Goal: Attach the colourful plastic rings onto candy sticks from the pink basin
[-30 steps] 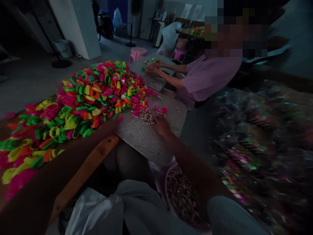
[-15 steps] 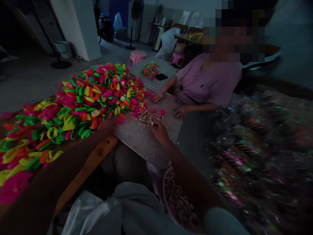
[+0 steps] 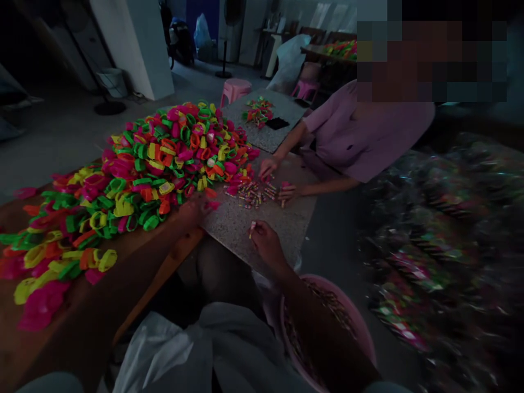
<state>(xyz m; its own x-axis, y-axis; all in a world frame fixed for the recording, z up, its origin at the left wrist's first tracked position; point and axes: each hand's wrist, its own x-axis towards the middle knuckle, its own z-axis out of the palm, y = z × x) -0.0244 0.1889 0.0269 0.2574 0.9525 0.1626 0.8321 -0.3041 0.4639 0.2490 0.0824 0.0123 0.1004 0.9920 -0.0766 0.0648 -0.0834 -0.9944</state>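
Dim room, low bluish light. Grey floor (image 3: 192, 87). Pale pillar (image 3: 135, 49), far left; bucket (image 3: 112, 83) and dark stand (image 3: 109, 107) left of it. Far: blue panel (image 3: 202, 13), fan (image 3: 234, 12), pale wall (image 3: 303, 8) with bright patches. Pink stool (image 3: 236, 87) mid-scene; second stool (image 3: 307, 89) to its right, near far table (image 3: 311, 50).

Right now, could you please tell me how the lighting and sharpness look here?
Head view: dim overall, glints on the clear, crinkled plastic bags, which look blurred; head view: the neon multicoloured plastic heap reads more clearly; head view: coarse pixelation upper right.
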